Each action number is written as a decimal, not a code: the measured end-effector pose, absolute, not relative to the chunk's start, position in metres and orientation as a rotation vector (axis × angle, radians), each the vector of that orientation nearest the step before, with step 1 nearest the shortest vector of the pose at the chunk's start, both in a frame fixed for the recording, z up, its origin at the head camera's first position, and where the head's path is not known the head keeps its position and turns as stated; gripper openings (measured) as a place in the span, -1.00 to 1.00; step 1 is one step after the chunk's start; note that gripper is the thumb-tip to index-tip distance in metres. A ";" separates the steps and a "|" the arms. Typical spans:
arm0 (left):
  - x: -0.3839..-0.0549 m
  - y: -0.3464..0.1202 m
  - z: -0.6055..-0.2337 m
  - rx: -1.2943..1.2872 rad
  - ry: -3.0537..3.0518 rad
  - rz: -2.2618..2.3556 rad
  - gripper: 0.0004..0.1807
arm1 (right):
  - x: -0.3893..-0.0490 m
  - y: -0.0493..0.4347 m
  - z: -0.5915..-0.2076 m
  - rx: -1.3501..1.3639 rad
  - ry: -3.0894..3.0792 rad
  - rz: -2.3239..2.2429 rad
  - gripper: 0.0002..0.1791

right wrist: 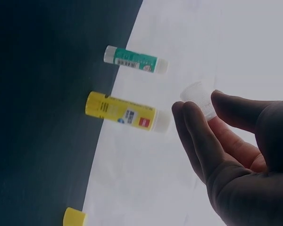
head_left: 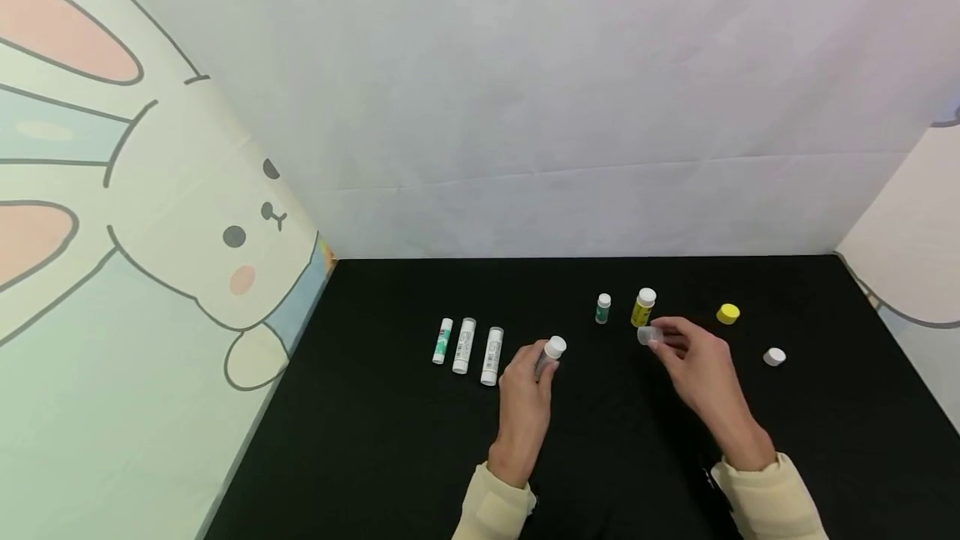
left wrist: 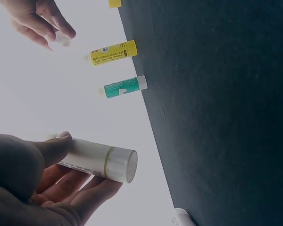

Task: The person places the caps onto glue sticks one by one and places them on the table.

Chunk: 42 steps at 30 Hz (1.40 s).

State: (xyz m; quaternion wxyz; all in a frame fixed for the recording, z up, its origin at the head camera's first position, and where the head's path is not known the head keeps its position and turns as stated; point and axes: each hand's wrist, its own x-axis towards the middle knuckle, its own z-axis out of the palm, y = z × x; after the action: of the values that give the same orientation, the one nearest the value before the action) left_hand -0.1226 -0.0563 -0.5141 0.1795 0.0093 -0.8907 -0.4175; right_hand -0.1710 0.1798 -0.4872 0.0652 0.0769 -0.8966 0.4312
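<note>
My left hand (head_left: 525, 394) grips a white glue stick (left wrist: 92, 157) round its barrel, thumb on one side and fingers on the other. Between the thumb and fingertips of my right hand (head_left: 701, 365) is a small translucent ribbed cap (right wrist: 198, 100), held above the table. Just beyond that hand, a yellow glue stick (right wrist: 127, 113) stands upright with its whitish top uncovered. Beside it stands a smaller green glue stick (right wrist: 137, 60), its pale top also bare. Neither hand touches these two.
To the left of my left hand, a green-and-white glue stick (head_left: 442, 342) and two white ones, a middle one (head_left: 464, 346) and a right one (head_left: 491, 356), form a row on the black table (head_left: 360, 440). A yellow cap (head_left: 727, 313) and a white cap (head_left: 775, 357) lie at the right.
</note>
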 end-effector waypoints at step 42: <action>-0.111 -0.056 -0.513 0.064 -2.536 -1.185 -0.72 | -0.163 0.126 -0.485 0.477 -2.649 1.457 -0.68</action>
State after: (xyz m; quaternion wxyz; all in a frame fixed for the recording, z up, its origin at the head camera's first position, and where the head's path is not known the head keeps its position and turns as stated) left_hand -0.1109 -0.0560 -0.5126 0.1701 0.0226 -0.8925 -0.4171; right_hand -0.1627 0.1261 -0.4849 0.0406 0.1558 -0.8648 0.4756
